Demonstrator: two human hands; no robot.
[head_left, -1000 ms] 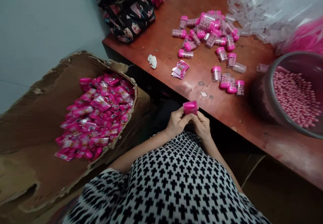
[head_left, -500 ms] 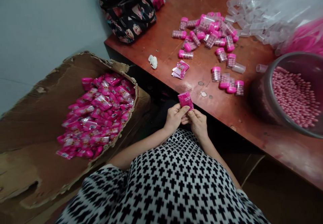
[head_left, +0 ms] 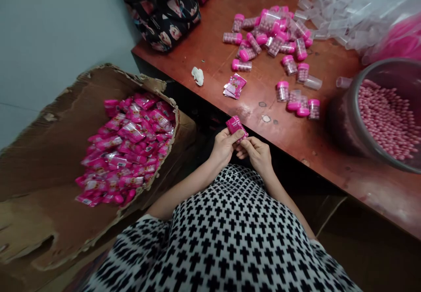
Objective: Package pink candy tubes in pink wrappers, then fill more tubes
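Note:
Just off the table's edge, above my lap, my left hand (head_left: 222, 146) is closed on a small pink packet (head_left: 235, 126), its thumb lying across the front. My right hand (head_left: 258, 153) pinches the packet's lower right end between thumb and fingers. What the packet contains is hidden. On the table (head_left: 289, 143) beyond lie a few flat pink packets (head_left: 235, 86), and further back a heap of small clear bottles (head_left: 270, 22) with pink caps and pink beads inside.
To the left, a torn cardboard box (head_left: 49, 160) holds many filled pink packets (head_left: 128, 151). A grey bucket (head_left: 351, 121) of pink beads stands right. Behind are empty clear tubes (head_left: 348, 16), a floral bag (head_left: 164, 11) and a crumpled white scrap (head_left: 198, 76).
The packet has turned and shifted slightly left in my hands, its top now leaning left. Both hands keep hold of it. The view has tilted slightly.

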